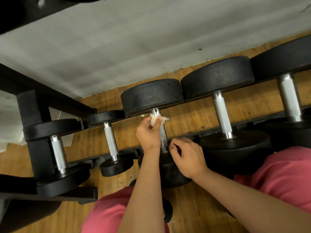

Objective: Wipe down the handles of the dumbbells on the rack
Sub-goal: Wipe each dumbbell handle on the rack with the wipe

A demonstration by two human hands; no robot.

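Several black dumbbells with knurled silver handles lie across the low rack rails (210, 130). My left hand (149, 132) grips a crumpled white wipe (155, 121) against the far end of the middle dumbbell's handle (163, 135), just below its far weight (151, 96). My right hand (186, 157) rests with curled fingers on the near weight (168, 172) at the handle's near end. Other handles show to the left (110, 140), far left (58, 152), right (222, 115) and far right (289, 96).
A grey wall (134, 47) rises just behind the rack, above wooden flooring (193, 207). A black rack upright (35, 132) and frame stand at the left. My knees in pink trousers (277, 174) are close to the near weights.
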